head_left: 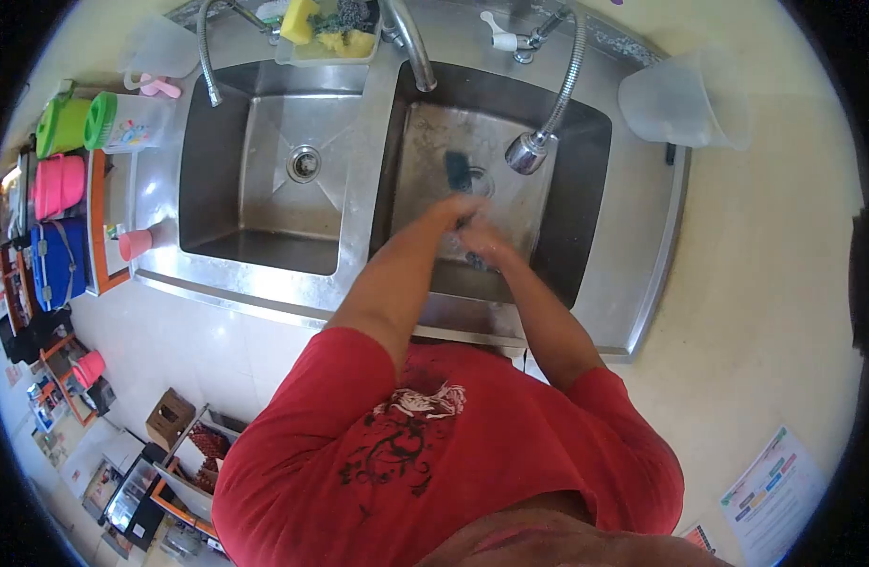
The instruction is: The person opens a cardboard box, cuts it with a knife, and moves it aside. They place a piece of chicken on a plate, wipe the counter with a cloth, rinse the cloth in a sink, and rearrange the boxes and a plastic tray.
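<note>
Both my hands are together low over the right sink basin (571,189), close to its front wall. My left hand (463,210) reaches in from the left and meets my right hand (487,243), their fingers overlapping and smeared by motion. I cannot tell whether anything is held between them. Just beyond the hands, a dark green flat piece (458,171) lies on the basin floor beside the drain (480,181). A small dark item (475,260) shows just below my right hand.
A curved faucet (415,52) and a flexible hose tap (529,151) hang over this basin. The left basin (264,227) adjoins it. Behind stands a tub of sponges and scrubbers (330,47). A clear plastic container (675,99) stands right, a pink cup (135,245) left.
</note>
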Demonstrator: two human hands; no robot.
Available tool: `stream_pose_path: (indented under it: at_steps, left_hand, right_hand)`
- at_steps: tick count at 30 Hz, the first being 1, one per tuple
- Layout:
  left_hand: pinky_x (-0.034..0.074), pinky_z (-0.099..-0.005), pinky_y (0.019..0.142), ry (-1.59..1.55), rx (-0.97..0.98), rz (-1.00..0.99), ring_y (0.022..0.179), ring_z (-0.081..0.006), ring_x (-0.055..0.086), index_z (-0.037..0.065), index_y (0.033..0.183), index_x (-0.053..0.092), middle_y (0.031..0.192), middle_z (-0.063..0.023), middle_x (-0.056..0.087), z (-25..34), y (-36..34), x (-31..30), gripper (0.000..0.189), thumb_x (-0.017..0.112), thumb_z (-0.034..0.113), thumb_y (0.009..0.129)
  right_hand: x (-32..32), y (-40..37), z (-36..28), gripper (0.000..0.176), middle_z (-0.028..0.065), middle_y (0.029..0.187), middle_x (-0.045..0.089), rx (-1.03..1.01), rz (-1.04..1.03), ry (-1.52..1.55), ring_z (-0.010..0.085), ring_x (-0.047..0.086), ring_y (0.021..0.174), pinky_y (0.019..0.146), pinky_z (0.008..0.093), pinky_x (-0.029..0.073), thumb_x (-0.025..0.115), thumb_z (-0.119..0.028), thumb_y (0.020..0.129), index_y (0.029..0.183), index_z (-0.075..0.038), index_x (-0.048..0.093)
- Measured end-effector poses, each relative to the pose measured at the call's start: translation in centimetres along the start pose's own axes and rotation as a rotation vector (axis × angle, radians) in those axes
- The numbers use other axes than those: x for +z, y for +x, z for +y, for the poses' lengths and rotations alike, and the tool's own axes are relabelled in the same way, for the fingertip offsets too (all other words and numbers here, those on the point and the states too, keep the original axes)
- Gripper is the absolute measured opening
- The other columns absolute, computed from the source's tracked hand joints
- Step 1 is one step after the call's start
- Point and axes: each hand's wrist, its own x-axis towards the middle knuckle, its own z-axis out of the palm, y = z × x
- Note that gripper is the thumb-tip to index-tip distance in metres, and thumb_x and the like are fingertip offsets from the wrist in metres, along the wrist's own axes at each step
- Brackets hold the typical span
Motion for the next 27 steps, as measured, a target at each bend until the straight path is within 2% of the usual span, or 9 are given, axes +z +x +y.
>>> stream_pose_path:
  at_steps: [3,6,9,13,18,21,23,26,27]
  left_hand:
    - [0.057,-0.0463,0.081,0.456,0.121,0.160,0.092,-0.0287,0.068,0.007,0.113,0.069,0.107,-0.0104,0.072,-2.6,7.5,2.5,0.043,0.069,0.044,0.090]
    - [0.058,-0.0459,0.082,0.768,0.218,0.382,0.093,-0.0286,0.069,0.008,0.112,0.070,0.110,-0.0098,0.073,-5.6,12.4,3.4,0.038,0.070,0.038,0.089]
    - [0.057,-0.0466,0.083,0.330,0.230,0.416,0.096,-0.0295,0.069,0.007,0.112,0.070,0.114,-0.0106,0.073,-8.4,14.8,2.2,0.035,0.067,0.034,0.091]
    - [0.056,-0.0501,0.086,-0.511,0.066,0.423,0.106,-0.0339,0.068,0.003,0.118,0.068,0.121,-0.0163,0.070,-8.8,12.9,-0.2,0.041,0.058,0.038,0.099]
    - [0.053,-0.0502,0.092,-0.205,-0.104,0.623,0.111,-0.0401,0.066,-0.002,0.128,0.063,0.125,-0.0225,0.067,0.3,1.9,-1.4,0.057,0.058,0.048,0.099]
    - [0.052,-0.0508,0.096,0.241,0.160,0.768,0.113,-0.0418,0.066,0.001,0.133,0.061,0.126,-0.0239,0.066,1.2,-0.5,0.5,0.063,0.055,0.053,0.099]
    - [0.044,-0.0537,0.106,0.354,0.327,0.550,0.128,-0.0435,0.057,0.004,0.136,0.060,0.138,-0.0251,0.059,1.0,-1.7,1.7,0.068,0.050,0.060,0.099]
    - [0.028,-0.0522,0.120,1.032,0.540,0.538,0.147,-0.0438,0.034,0.007,0.145,0.052,0.154,-0.0246,0.043,-2.1,-3.8,5.5,0.066,0.052,0.055,0.099]
    - [0.024,-0.0513,0.123,0.820,0.583,0.512,0.151,-0.0435,0.027,0.007,0.148,0.048,0.158,-0.0243,0.038,-2.9,-4.0,6.5,0.065,0.056,0.049,0.098]
  right_hand:
    - [-0.6,-1.5,1.0,0.035,0.0334,0.100,0.070,0.003,0.232,-0.573,0.0474,0.070,0.097,0.081,0.0515,0.054,0.062,-0.023,0.094,0.099,0.012,0.069]
    - [-2.5,-1.8,5.2,0.044,0.0206,0.080,0.065,-0.072,0.151,-0.588,0.0230,0.065,0.077,0.070,0.0439,0.049,0.065,-0.031,0.096,0.116,0.007,0.062]
    - [-1.7,-4.9,4.8,0.034,0.0167,0.072,0.062,0.153,0.118,-0.370,0.0213,0.062,0.071,0.067,0.0406,0.048,0.067,-0.024,0.095,0.110,0.006,0.063]
    - [-2.0,-10.5,-0.7,0.029,0.0117,0.080,0.065,0.032,0.090,-0.171,0.0207,0.062,0.074,0.069,0.0390,0.048,0.066,-0.019,0.095,0.109,0.005,0.063]
    - [-3.9,-11.2,2.5,0.036,0.0075,0.090,0.067,0.195,-0.123,0.442,0.0229,0.064,0.077,0.073,0.0398,0.050,0.064,-0.033,0.100,0.115,-0.001,0.063]
    - [-4.2,-8.8,4.1,0.047,0.0054,0.088,0.067,0.329,-0.183,1.145,0.0198,0.064,0.075,0.069,0.0366,0.053,0.058,-0.045,0.102,0.120,-0.002,0.062]
    - [-2.9,-4.9,4.5,0.055,0.0064,0.092,0.069,0.407,-0.042,1.149,0.0225,0.067,0.080,0.074,0.0376,0.055,0.051,-0.054,0.103,0.120,-0.003,0.063]
    - [0.0,0.6,6.7,0.056,0.0089,0.096,0.072,0.387,0.058,1.359,0.0236,0.069,0.086,0.077,0.0392,0.057,0.054,-0.056,0.102,0.120,-0.004,0.065]
    - [0.0,2.0,6.9,0.055,0.0098,0.097,0.072,0.356,0.078,1.462,0.0234,0.070,0.087,0.077,0.0398,0.057,0.058,-0.055,0.101,0.119,-0.004,0.066]
